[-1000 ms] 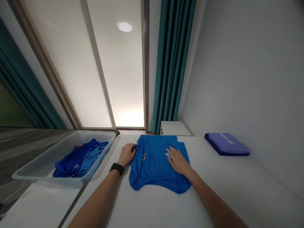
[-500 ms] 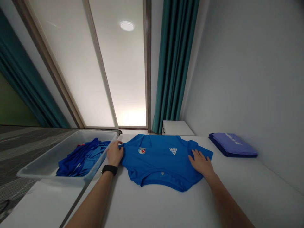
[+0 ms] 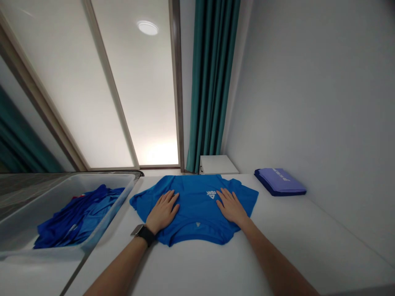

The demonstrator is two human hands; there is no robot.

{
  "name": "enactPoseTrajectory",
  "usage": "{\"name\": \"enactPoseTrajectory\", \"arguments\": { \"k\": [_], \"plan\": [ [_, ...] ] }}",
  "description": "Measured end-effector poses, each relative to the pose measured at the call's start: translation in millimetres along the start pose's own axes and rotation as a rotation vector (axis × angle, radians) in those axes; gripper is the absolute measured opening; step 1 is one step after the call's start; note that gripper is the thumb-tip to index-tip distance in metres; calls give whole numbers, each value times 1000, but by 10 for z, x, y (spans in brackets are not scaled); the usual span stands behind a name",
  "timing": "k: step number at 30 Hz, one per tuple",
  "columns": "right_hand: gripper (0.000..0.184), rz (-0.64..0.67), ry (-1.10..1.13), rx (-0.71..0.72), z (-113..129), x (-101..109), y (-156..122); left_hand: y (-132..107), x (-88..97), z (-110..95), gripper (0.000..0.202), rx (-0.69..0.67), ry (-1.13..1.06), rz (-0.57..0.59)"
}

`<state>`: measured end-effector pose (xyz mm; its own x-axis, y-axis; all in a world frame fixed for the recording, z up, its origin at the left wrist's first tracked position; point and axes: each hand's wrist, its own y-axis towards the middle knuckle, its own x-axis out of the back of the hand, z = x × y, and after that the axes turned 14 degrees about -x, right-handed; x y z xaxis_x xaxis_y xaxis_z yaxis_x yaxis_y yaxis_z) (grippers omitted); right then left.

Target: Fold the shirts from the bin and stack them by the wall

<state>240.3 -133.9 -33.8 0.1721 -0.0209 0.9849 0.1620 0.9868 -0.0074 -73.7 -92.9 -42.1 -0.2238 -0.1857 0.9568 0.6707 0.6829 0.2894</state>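
Observation:
A bright blue t-shirt (image 3: 194, 203) with a small white logo lies spread out on the white table (image 3: 277, 238), collar toward me. My left hand (image 3: 163, 210), a black watch on its wrist, rests flat on the shirt's left chest with fingers stretched out. My right hand (image 3: 231, 207) lies flat on the right chest, fingers apart, just beside the white logo. Neither hand grips any cloth.
A pale plastic tub (image 3: 18, 222) holding several crumpled blue shirts (image 3: 77, 218) stands at the left. A folded purple-blue stack (image 3: 280, 181) lies at the back right by the wall. A small white cabinet (image 3: 217, 164) and teal curtains (image 3: 210, 82) stand behind the table.
The shirt went from half-folded to spread open with both sleeves out. Both hands moved from the sleeve edges inward and now lie flat on the chest.

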Motion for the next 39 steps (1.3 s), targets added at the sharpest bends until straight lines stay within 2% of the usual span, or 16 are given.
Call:
{"name": "enactPoseTrajectory", "arguments": {
  "k": [7,16,21,26,29,31,33,36,39],
  "plan": [
    [63,3,-63,-54,28,-23,-133,-121,76,-199,56,92,70,100],
    [65,-57,-100,-95,33,-89,-721,-484,200,-558,55,100,109,79],
    [65,-41,-67,-114,56,-62,-817,-510,292,-643,56,112,117,119],
    [62,-56,2,-66,68,73,-631,-276,429,-528,56,55,46,66],
    [59,-110,45,98,147,163,-379,1,449,-368,52,-43,-5,28],
    [56,-122,36,206,218,198,-167,191,397,-239,51,-63,-3,20],
    [55,-112,8,242,272,202,48,338,296,-109,52,-46,14,32],
    [56,-36,-25,219,288,150,297,436,112,44,51,-34,6,80],
    [60,54,-21,172,239,70,402,413,-16,121,52,-44,-6,73]
  ]
}}
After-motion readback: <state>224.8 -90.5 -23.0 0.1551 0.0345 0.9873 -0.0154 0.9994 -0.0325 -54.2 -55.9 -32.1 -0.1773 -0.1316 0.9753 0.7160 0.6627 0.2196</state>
